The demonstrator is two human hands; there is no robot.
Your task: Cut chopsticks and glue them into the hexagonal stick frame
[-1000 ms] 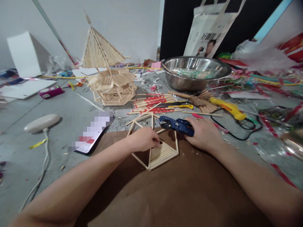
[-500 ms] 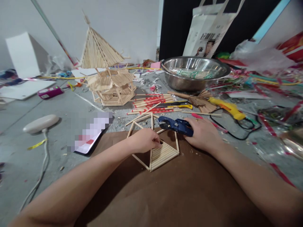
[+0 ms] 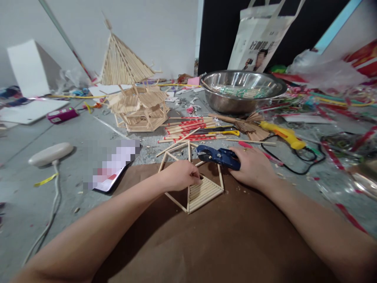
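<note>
One stick frame (image 3: 205,194) lies under the left hand (image 3: 181,175), pinched narrow, contents unclear; beside the frame, the right hand (image 3: 252,165) holds cutters (image 3: 218,156).

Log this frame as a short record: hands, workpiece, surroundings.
Left hand: fingertips at the stick frame; whether they pinch a stick is unclear
Right hand: holding the blue cutter
Frame detail: one section bears side-by-side sticks
Under frame: brown sheet
Beyond frame: red-marked sticks; stick model with pointed roof
Beyond right hand: metal bowl, yellow tool
Far left: white corded device
</note>
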